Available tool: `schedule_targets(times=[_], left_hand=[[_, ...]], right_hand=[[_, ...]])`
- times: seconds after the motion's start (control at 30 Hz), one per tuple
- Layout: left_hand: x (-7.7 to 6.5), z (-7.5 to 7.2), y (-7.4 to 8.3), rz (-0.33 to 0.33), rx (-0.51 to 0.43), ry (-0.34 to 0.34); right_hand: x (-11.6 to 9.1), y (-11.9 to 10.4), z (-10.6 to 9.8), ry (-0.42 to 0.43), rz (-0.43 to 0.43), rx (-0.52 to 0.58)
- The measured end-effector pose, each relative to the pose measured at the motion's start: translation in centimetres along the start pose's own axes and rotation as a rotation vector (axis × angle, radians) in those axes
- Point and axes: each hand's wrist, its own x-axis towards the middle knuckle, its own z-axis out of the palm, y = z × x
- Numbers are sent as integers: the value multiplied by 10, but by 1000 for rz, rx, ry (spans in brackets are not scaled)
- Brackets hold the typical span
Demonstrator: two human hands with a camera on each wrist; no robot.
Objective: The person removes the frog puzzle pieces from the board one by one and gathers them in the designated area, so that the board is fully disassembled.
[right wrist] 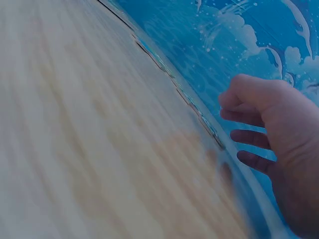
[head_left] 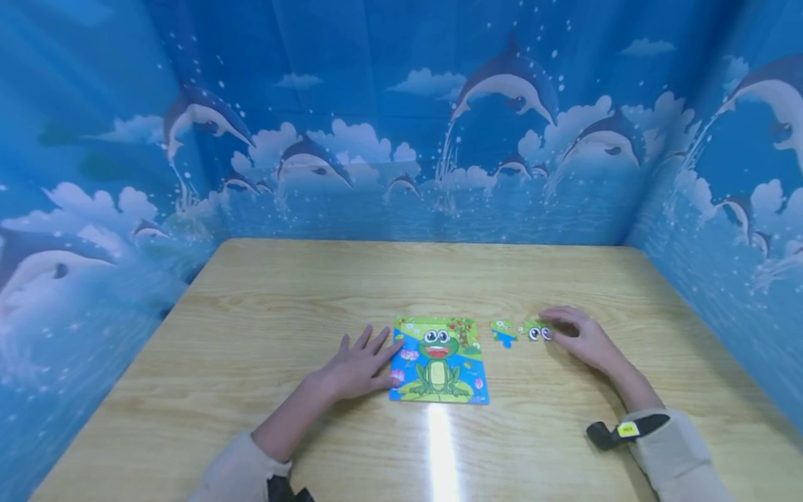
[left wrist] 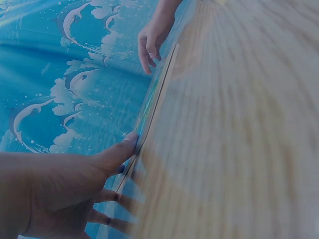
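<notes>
A square frog jigsaw board [head_left: 438,364], green and blue, lies flat on the table. My left hand [head_left: 357,366] is spread at its left side, and the index finger and thumb reach over that edge. The left wrist view shows the thumb [left wrist: 124,144] at the board's rim, the other fingers straight. To the right of the board lie a small green and blue puzzle piece [head_left: 504,332] and another with two cartoon eyes [head_left: 535,331]. Bent loosely, the fingers of my right hand [head_left: 580,338] hover by the eye piece, overlapping its right end. A gap separates them from the pieces in the right wrist view.
The light wood-grain table [head_left: 301,279] ends at a blue dolphin-print curtain [head_left: 389,125] at the back and both sides. A strip of glare [head_left: 442,453] runs down the tabletop below the board. Dark bands sit on both wrists.
</notes>
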Motion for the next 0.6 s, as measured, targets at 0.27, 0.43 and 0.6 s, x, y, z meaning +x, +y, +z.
schedule_targets(times=[0.27, 0.43, 0.6], left_hand=[[-1, 0, 1, 4, -3, -1], [-1, 0, 1, -1, -3, 1], [-1, -1, 1, -2, -4, 0]], right_hand=[[9, -33, 3, -70, -28, 22], [22, -50, 16, -116, -74, 29], [35, -68, 31, -175, -76, 48]])
